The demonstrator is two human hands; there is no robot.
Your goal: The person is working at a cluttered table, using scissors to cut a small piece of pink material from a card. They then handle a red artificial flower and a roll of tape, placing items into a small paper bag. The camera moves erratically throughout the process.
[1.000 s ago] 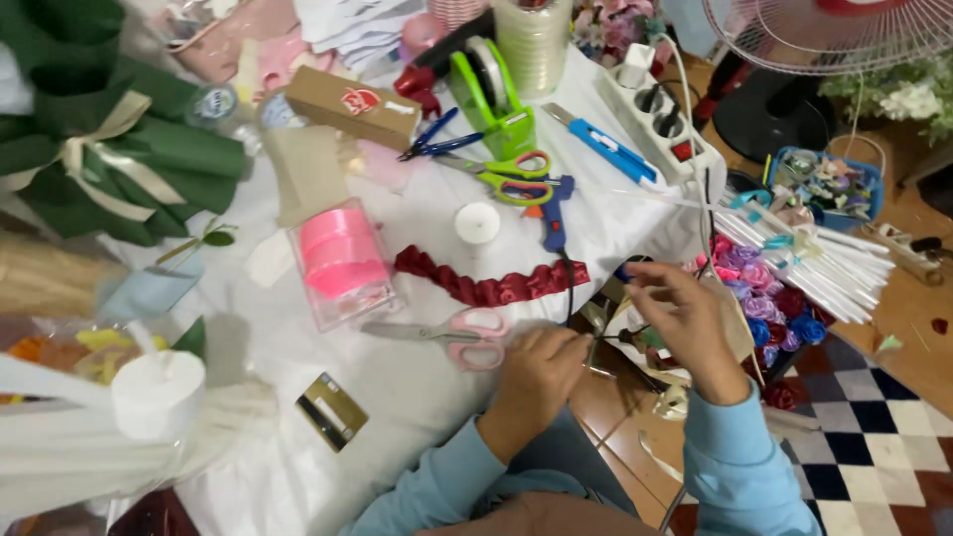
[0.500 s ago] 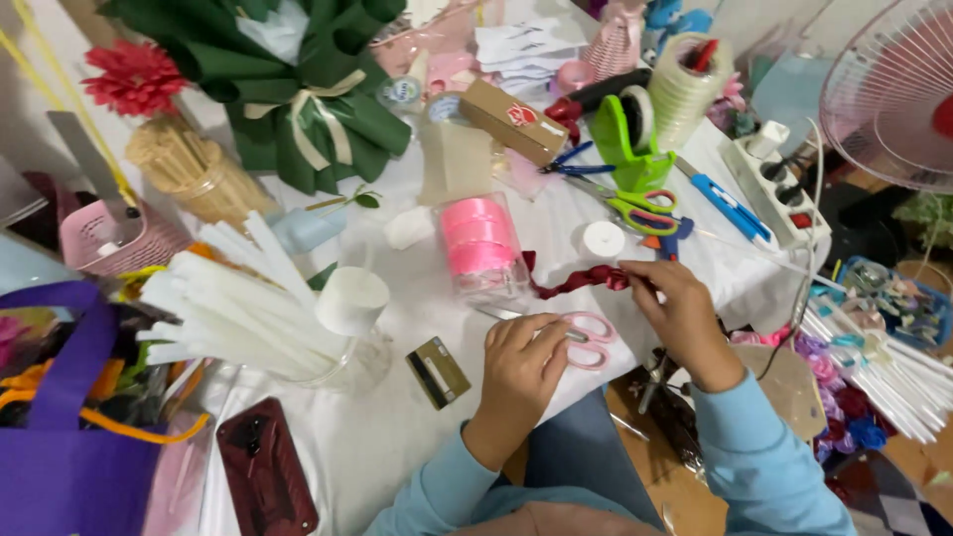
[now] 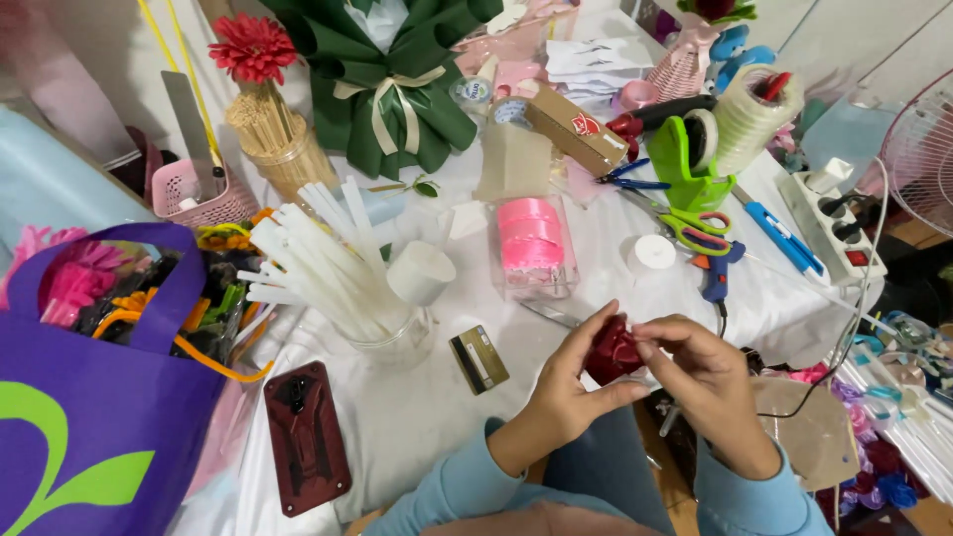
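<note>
A low table covered with a white cloth [image 3: 417,427] fills most of the scene, crowded with craft clutter. Far left, a pale wall [image 3: 89,69] rises behind it, with a light blue surface [image 3: 50,184] leaning below. At the far right stands a white electric fan [image 3: 918,149] beside a pale panel. Near right, a strip of wooden floor [image 3: 933,516] shows. The light is soft and even.
</note>
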